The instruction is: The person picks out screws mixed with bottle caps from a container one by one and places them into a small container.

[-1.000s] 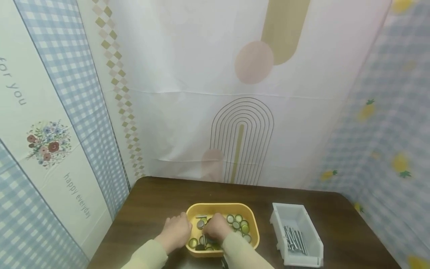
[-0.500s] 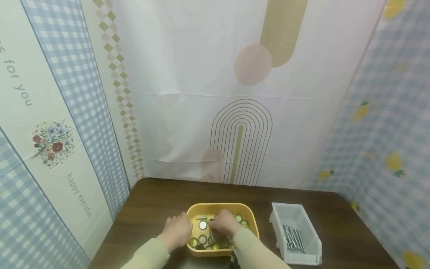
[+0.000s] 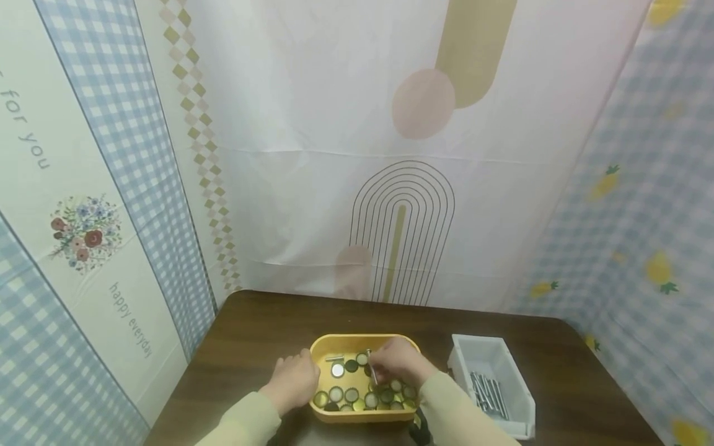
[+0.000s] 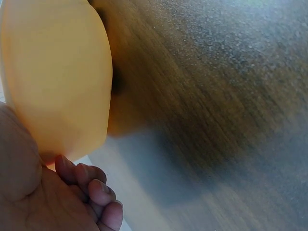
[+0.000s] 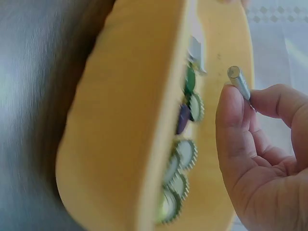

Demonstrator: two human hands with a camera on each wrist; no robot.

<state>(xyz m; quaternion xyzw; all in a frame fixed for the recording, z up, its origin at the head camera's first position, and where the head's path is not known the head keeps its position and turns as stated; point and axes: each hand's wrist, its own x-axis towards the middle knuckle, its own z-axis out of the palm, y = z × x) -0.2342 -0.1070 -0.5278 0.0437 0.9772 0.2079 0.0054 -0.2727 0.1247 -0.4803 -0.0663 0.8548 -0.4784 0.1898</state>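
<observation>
My left hand grips the left end of a yellow plastic tub. In the left wrist view its fingers curl beside the tub's wall. Over the tub's right half, my right hand pinches a silver bolt between thumb and fingertips, the shank tilted and raised above the bottle caps. Crimped bottle caps, gold, pale and dark, lie mostly along the tub's near side. Another short silver bolt lies near the far left inside the tub; some caps are hidden behind the right hand.
Right of the tub stands a white open bin with a pile of silver bolts in it. Both sit on a dark brown wooden table. Patterned cloth hangs behind and at both sides.
My right hand has moved right and up across the tub with the bolt, uncovering caps in the middle, some of which have shifted. The left hand has stayed on the tub's left end.
</observation>
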